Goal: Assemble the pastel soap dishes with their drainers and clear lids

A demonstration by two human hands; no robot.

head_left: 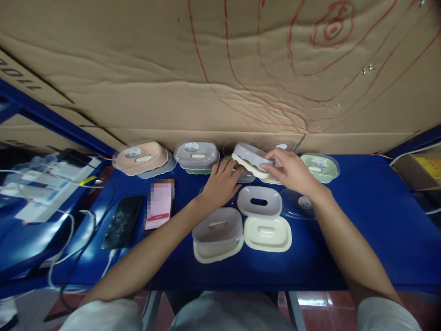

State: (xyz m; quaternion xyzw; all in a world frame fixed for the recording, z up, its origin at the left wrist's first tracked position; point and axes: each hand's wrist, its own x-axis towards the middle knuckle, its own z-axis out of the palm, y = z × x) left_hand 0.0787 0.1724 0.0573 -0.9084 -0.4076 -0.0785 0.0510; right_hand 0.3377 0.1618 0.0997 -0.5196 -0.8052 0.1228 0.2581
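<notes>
My right hand (292, 171) is closed on the near edge of a pale grey oval soap dish (253, 152), which is tilted against a cream wavy-edged piece beneath it. My left hand (222, 185) rests with its fingers stretched out, touching a clear plastic lid (246, 176) just below those pieces. Nearer me lie a lilac-grey oval tray (243, 209) with a slot in its middle and a cream base (268, 243) with a raised centre. Beside them, another grey tray (217, 230) overlaps a cream base. A clear lid (292, 208) with a round sticker is partly behind my right wrist.
Lidded soap dishes stand along the back: pink (146, 158), grey (197, 154) and green (320, 166). Two phones (123, 220) lie left on the blue table (372, 230), near white cables and a white power strip (55, 195). A cardboard wall (138, 92) rises behind.
</notes>
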